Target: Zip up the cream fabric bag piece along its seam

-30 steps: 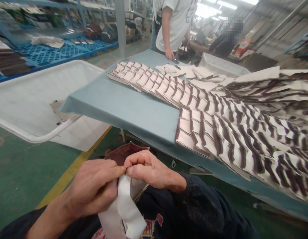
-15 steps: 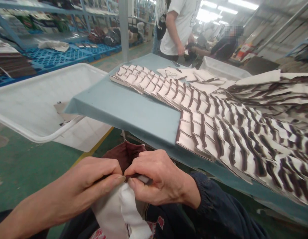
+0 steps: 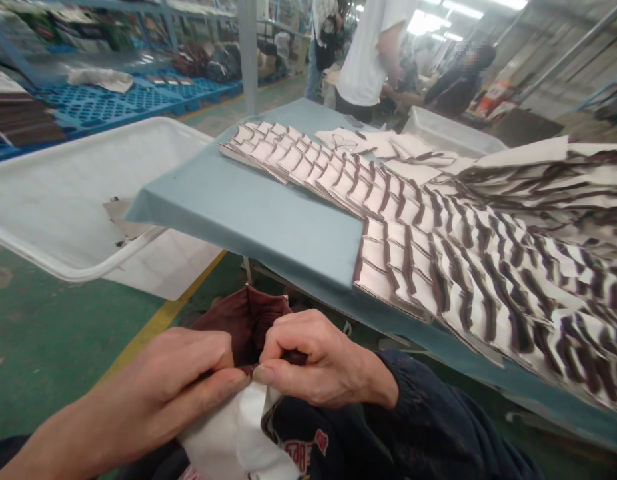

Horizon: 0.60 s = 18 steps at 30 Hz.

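Low in front of my body, my left hand (image 3: 188, 383) is closed, thumb and index finger pinching a piece of white cloth (image 3: 213, 430) at its maroon edge. My right hand (image 3: 318, 360) meets it there, thumb and bent fingers pinching the same edge. The two sets of fingertips almost touch. From the pinch the white part hangs in folds onto my lap. Dark maroon fabric (image 3: 223, 323), gathered and with small pale tips at its upper corners, shows beyond my fingers. Whether it joins the white cloth is hidden by my hands.
Overlapping rows of white cloth pieces with dark brown edges (image 3: 388, 257) cover much of the blue-topped table (image 3: 288, 223). A large white plastic tub (image 3: 78, 263) stands at left. Blue pallets (image 3: 153, 107), a post and people are behind; a clear bin (image 3: 453, 130) sits at the far side.
Both hands have lowered slightly and still pinch the cloth. More of the maroon fabric shows beyond them. In the background, the person in white has turned and shifted.
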{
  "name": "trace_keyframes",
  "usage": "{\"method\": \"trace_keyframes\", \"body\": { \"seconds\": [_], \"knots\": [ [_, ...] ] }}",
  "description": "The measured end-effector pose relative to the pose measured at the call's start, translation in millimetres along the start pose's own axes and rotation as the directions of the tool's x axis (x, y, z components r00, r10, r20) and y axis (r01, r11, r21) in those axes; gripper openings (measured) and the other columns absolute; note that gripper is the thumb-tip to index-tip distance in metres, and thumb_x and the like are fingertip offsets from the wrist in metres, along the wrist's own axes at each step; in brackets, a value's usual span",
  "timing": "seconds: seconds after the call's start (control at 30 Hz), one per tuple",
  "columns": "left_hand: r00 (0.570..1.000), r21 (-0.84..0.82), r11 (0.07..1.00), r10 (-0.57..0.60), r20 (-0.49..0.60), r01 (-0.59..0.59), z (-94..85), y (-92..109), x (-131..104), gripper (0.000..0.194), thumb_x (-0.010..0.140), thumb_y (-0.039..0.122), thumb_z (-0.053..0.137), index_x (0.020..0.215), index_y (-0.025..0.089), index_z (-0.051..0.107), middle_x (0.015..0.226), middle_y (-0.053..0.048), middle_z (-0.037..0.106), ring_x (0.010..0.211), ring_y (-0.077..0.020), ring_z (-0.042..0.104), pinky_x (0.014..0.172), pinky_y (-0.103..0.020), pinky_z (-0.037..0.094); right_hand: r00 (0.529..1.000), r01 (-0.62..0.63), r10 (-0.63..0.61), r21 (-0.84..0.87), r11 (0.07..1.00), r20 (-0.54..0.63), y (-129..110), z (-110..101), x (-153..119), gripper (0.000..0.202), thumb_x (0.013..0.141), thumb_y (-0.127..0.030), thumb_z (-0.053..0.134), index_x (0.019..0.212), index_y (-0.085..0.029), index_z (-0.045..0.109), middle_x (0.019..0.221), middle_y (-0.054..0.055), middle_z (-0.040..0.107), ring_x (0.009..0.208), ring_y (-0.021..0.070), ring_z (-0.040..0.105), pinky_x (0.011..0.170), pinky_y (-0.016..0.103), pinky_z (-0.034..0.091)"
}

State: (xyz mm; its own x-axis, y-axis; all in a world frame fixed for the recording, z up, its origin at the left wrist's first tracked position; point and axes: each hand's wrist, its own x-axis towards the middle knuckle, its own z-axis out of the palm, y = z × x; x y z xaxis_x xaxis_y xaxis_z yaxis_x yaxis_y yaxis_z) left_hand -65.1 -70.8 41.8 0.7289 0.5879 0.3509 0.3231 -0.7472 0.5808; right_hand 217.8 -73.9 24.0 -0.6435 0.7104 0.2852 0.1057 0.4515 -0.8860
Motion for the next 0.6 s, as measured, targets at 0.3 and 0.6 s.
{"method": "trace_keyframes", "body": {
  "seconds": [0.3,0.6],
  "knots": [
    [0.988,0.14,0.982,0.139,-0.069,-0.128,-6.0,-6,-5,0.04,0.136,0.03,0.047,0.097,0.03,0.044,0.071,0.011,0.054,0.051,-0.0124,0.052,0.052,-0.033,0.034,0.993,0.115,-0.113,-0.141,0.983,0.023,-9,-7,-13,0.027,0.13,-0.032,0.061,0.111,-0.022,0.076,0.091,0.004,0.081,0.082,0.019,0.073,0.083,0.031,0.06],
    [0.996,-0.198,0.978,-0.047,0.082,0.062,-12.7,-3,13,0.039,0.128,0.028,0.043,0.092,0.027,0.059,0.079,0.005,0.065,0.065,-0.017,0.06,0.064,-0.028,0.046,0.991,0.129,-0.108,-0.309,0.942,0.084,-10,-12,-4,0.024,0.131,-0.033,0.066,0.115,-0.023,0.08,0.095,0.004,0.085,0.085,0.0201,0.077,0.084,0.032,0.057]
  ]
}}
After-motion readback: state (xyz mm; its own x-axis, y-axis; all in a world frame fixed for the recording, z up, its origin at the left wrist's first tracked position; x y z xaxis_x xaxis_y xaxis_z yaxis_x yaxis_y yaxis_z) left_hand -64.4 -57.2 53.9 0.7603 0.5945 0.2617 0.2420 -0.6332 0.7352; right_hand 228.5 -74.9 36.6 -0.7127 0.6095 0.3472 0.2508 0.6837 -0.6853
